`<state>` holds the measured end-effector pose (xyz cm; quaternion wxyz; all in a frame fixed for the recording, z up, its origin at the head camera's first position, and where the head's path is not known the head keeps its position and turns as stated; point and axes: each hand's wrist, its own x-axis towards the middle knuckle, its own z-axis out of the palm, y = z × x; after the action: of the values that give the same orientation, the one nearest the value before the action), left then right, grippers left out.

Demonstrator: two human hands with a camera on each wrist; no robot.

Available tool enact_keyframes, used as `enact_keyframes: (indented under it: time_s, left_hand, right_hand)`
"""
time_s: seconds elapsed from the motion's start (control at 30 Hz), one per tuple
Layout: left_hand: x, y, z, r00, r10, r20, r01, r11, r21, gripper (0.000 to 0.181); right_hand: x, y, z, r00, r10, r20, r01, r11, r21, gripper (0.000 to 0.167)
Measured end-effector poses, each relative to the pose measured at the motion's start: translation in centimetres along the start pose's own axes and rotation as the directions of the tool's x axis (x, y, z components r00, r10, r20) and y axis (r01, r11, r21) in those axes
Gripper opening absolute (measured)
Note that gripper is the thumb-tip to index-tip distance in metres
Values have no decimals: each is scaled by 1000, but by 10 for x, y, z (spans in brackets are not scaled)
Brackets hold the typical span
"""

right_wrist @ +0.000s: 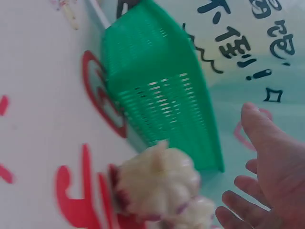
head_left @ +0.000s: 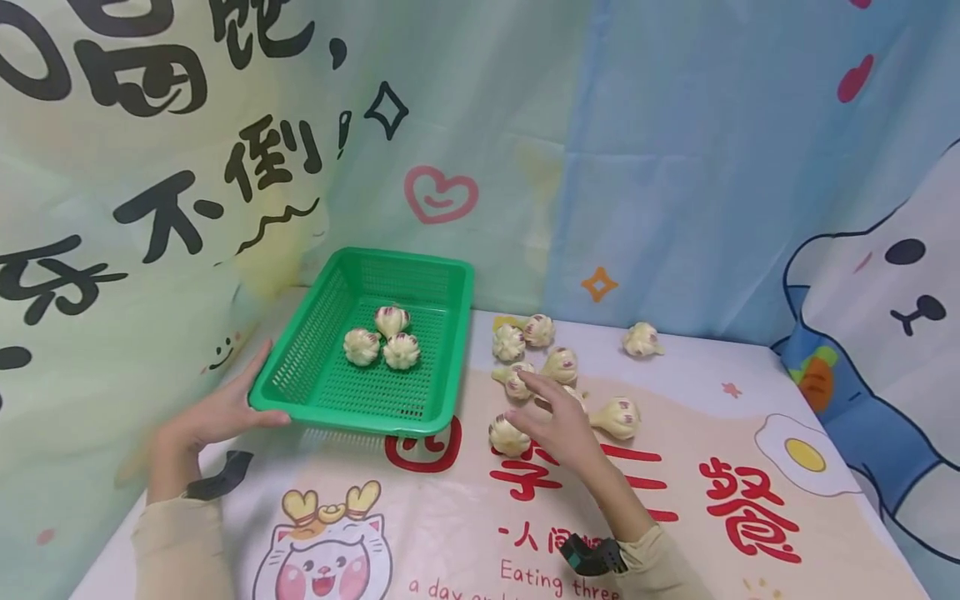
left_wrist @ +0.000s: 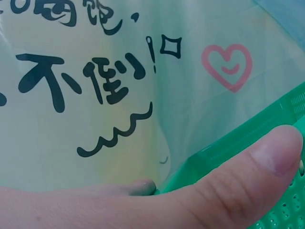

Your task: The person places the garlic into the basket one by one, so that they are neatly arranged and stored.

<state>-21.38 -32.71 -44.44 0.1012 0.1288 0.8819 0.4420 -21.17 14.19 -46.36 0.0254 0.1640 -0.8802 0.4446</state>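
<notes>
A green plastic basket point(head_left: 352, 419) stands tilted on the left of the table, with three garlic bulbs inside, among them a bulb point(head_left: 401, 352). My left hand point(head_left: 225, 408) grips its left front corner; in the left wrist view the thumb point(left_wrist: 238, 191) lies over the rim. Over a group of several garlic bulbs right of the basket hovers my right hand point(head_left: 562, 425), fingers spread and apparently holding nothing. Nearest to it are a bulb point(head_left: 509, 435) on its left and another bulb point(head_left: 516, 380) by the fingertips. The hand partly hides one bulb.
A lone garlic bulb point(head_left: 642, 340) lies near the table's back edge, and another bulb point(head_left: 618, 417) sits right of my right hand. A printed cloth point(head_left: 487, 108) hangs behind the table. The printed tabletop point(head_left: 450, 533) stretches toward the front.
</notes>
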Motion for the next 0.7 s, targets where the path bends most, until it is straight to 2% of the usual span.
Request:
enact_keyframes:
  time_s: [0.17, 0.37, 0.7]
  left_hand:
    - [-1, 2, -1, 1000, 5, -2, -5, 1000, -6, 120]
    - [0, 1, 0, 1000, 16, 1, -16, 1000, 1, 120]
    - [-1, 0, -1, 1000, 10, -11, -10, 1000, -10, 120]
  right_hand:
    - [-5, 13, 15, 999, 34, -15, -33, 998, 49, 61]
    - [-8, 24, 26, 999, 24, -39, -25, 999, -38, 60]
    - [-6, 28, 28, 994, 105, 32, -104, 994, -9, 75]
